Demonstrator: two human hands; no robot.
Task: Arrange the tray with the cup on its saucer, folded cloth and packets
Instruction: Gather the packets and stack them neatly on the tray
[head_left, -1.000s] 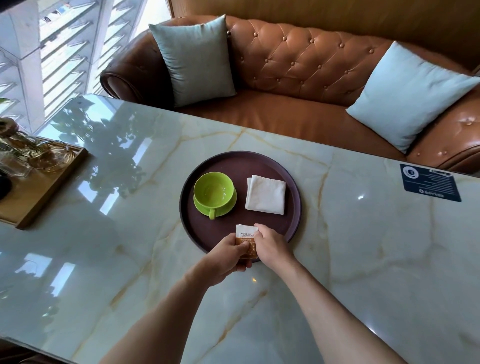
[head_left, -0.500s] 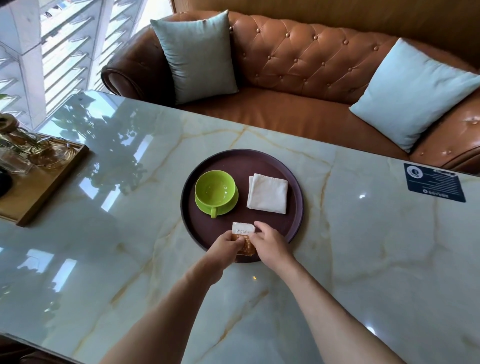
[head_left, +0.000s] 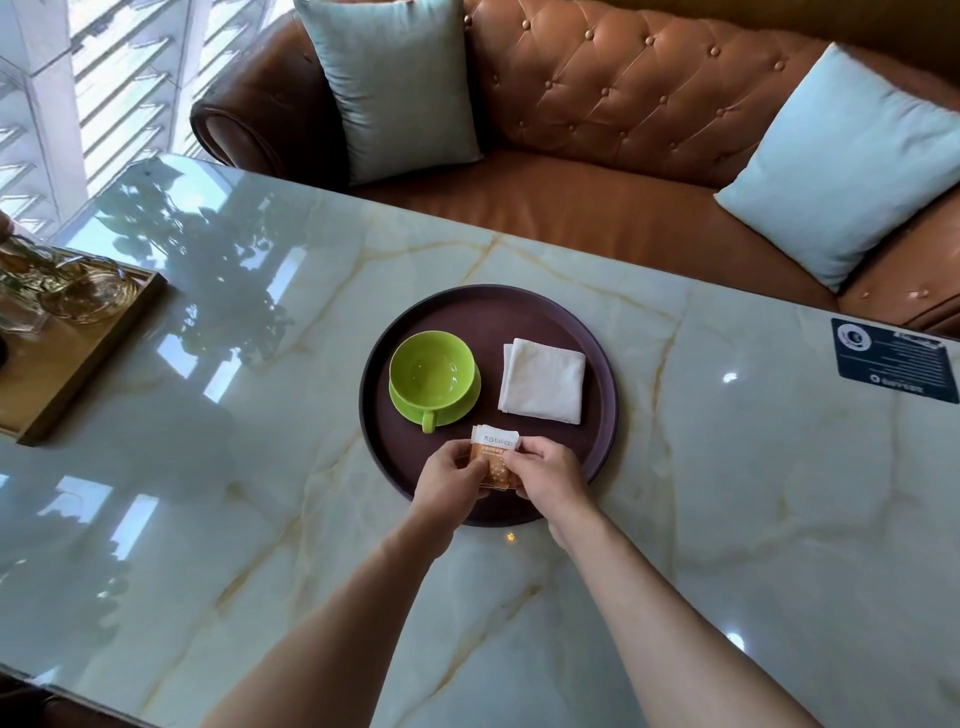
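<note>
Packets (head_left: 494, 453), lower half hidden by both hands, lay long axis near-to-far at the tray (head_left: 602, 415) near edge, left hand (head_left: 451, 479) and right hand (head_left: 546, 475) fingers pinching their sides.

One round tray (head_left: 488, 312) lies on one marble table (head_left: 727, 519), and it carries one green cup (head_left: 432, 375) on one green saucer (head_left: 457, 413), one folded cloth (head_left: 541, 387), and a small stack of packets (head_left: 495, 449) whose exact number cannot be told, though several edges show. Two hands, the left (head_left: 447, 486) and the right (head_left: 548, 475), pinch that stack. Beyond are one sofa (head_left: 623, 104) with two cushions (head_left: 395, 83) (head_left: 847, 161), one wooden tray (head_left: 67, 374) and one dark card (head_left: 893, 358).
</note>
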